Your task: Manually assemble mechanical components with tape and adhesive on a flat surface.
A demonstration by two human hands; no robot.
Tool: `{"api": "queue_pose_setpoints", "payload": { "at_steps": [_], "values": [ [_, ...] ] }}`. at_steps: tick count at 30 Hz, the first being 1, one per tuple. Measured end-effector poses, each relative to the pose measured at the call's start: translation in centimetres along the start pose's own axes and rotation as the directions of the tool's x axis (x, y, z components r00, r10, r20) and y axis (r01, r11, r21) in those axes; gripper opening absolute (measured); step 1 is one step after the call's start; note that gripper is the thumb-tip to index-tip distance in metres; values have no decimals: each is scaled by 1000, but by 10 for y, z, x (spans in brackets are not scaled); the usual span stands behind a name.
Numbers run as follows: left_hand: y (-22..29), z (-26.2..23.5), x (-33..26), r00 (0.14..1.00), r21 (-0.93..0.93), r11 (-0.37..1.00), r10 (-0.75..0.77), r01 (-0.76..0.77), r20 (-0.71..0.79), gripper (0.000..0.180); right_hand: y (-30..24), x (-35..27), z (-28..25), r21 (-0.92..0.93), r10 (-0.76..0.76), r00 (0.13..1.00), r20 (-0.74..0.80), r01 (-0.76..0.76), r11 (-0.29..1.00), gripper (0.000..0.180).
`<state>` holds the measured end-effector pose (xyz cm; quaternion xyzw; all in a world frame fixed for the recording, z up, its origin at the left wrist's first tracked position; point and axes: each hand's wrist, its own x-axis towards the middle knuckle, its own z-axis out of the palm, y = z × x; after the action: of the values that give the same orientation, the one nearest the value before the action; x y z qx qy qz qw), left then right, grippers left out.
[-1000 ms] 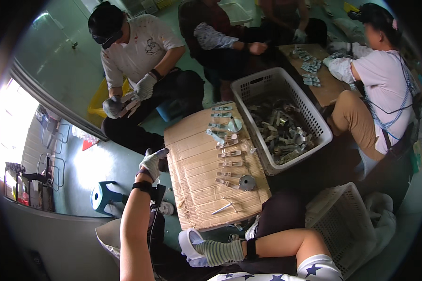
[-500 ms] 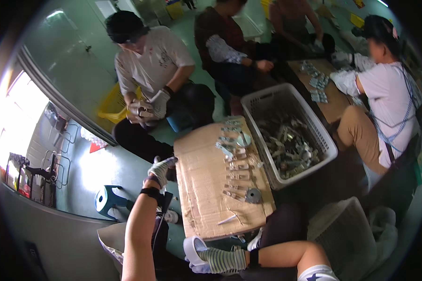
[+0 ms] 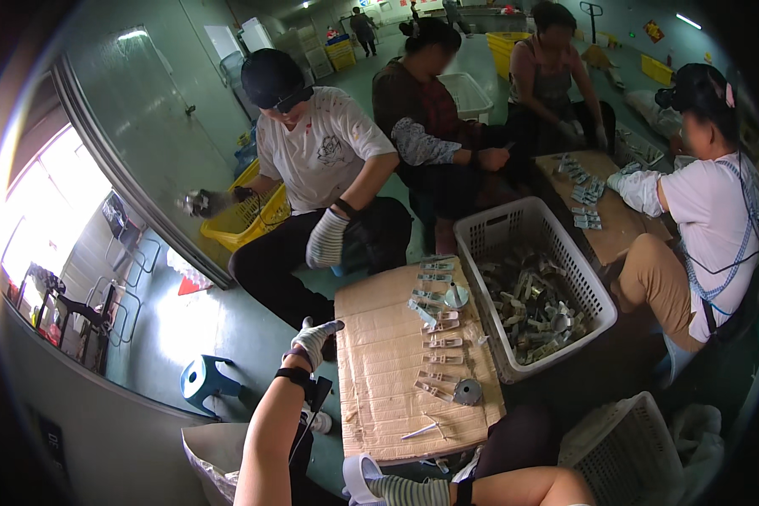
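Note:
My left hand [image 3: 314, 341], in a striped knit glove, is at the left edge of a cardboard-covered board [image 3: 379, 363]. Its fingers point towards the board, with nothing visible in them. Low in the view, my right hand [image 3: 409, 490], also gloved, has its fingers around a white ring-shaped roll [image 3: 362, 477] just off the board's near edge; the picture's rim cuts off part of this hand. Along the board's right side lie several clips [image 3: 443, 343] in a column, a pale round disc [image 3: 456, 297] and a grey disc [image 3: 468, 391]. Nearer me lies a thin white stick [image 3: 420, 430].
A white crate [image 3: 603, 314] full of metal pieces stands right of the board. Across from me sits a co-worker [image 3: 320, 143] beside a yellow basket [image 3: 266, 226]; others sit farther back and right. A blue stool [image 3: 204, 379] stands left, another crate [image 3: 628, 451] lower right.
My view has tilted up, so everything sits lower. The facing co-worker's hands have parted, one now reaching over the yellow basket with a blurred object. My hands keep about the same places by the board.

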<state>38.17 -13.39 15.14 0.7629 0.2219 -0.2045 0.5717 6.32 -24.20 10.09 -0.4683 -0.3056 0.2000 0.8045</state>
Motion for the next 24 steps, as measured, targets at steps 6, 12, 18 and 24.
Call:
{"api": "queue_pose_setpoints", "payload": {
  "at_steps": [6,12,18,24],
  "values": [
    [-16,-6,25,1000,2,1000,-6,6,26,113,-6,4,-2,-106,-61,998,-25,58,993,47],
    [-24,-8,44,997,18,1000,-6,5,76,111,-4,4,2,-176,-127,991,-50,116,977,43],
    [-23,-8,43,994,487,870,19,-72,112,105,-9,9,6,55,-157,985,-75,162,985,13],
    [-27,-15,58,984,638,759,14,-126,177,104,-15,6,13,766,90,996,19,-72,639,21]
  ]
}}
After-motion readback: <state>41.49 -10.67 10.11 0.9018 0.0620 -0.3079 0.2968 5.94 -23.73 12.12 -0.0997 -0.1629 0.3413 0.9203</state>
